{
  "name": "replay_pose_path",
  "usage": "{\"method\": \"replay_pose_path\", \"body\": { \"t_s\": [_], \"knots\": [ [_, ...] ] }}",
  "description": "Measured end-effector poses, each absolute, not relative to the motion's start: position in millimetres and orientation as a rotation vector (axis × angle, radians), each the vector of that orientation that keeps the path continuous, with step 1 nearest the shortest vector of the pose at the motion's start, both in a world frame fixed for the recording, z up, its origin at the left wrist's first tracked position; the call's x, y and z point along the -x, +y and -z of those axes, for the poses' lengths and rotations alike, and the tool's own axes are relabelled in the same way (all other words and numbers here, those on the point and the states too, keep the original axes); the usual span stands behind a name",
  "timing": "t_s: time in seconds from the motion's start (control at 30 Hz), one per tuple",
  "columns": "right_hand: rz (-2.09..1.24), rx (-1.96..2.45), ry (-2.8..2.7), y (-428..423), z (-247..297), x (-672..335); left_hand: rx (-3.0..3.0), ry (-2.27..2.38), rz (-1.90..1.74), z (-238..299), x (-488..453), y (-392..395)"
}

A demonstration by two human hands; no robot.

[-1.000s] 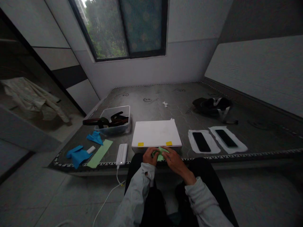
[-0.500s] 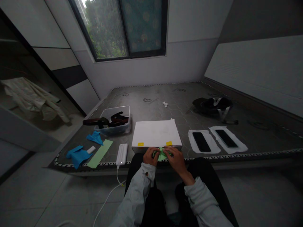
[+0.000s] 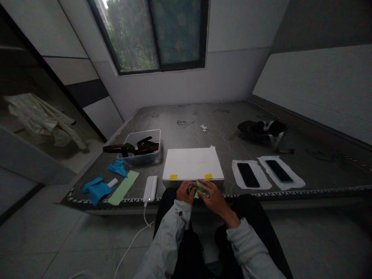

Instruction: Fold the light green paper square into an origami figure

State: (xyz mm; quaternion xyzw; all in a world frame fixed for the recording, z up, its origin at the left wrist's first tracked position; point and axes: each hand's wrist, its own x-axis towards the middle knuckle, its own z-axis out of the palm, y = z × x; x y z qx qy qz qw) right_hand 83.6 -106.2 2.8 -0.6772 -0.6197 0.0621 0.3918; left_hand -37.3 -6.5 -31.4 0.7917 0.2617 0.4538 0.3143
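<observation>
A small piece of folded green paper point(image 3: 198, 189) is held between my two hands, just in front of the white box point(image 3: 192, 162). My left hand point(image 3: 185, 191) pinches its left side with the fingers closed. My right hand point(image 3: 213, 197) grips it from the right, its fingers bent over the top and covering much of the paper. Two yellow tabs point(image 3: 208, 176) stick to the box's near edge, right behind my fingers. How the paper's folds run is too small and too hidden to make out.
Left of the box lie a white power bank point(image 3: 150, 188) with a cable, a green paper strip point(image 3: 124, 188), folded blue paper point(image 3: 98, 190) and a clear bin point(image 3: 145, 158) of belts. On the right are two phones point(image 3: 248, 175) on white sheets and a dark cap point(image 3: 260, 130).
My right hand's fingers have shifted left and over the green paper, so less of it shows. My left hand stays nearly where it was. The view has moved slightly.
</observation>
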Motion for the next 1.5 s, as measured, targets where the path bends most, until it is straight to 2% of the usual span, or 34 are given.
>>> {"method": "replay_pose_path", "body": {
  "t_s": [0.4, 1.0, 1.5],
  "knots": [
    [-0.122, 1.732, -1.856, -111, -5, -88, -2.044, 0.734, -1.153, 38, 35, -2],
    [-0.394, 1.689, -1.532, -110, -9, -98, -1.583, 0.706, -0.932, 34, 31, -14],
    [-0.278, 1.733, -1.51, -112, -6, -98, -1.997, 0.666, -1.073, 38, 31, -10]
  ]
}}
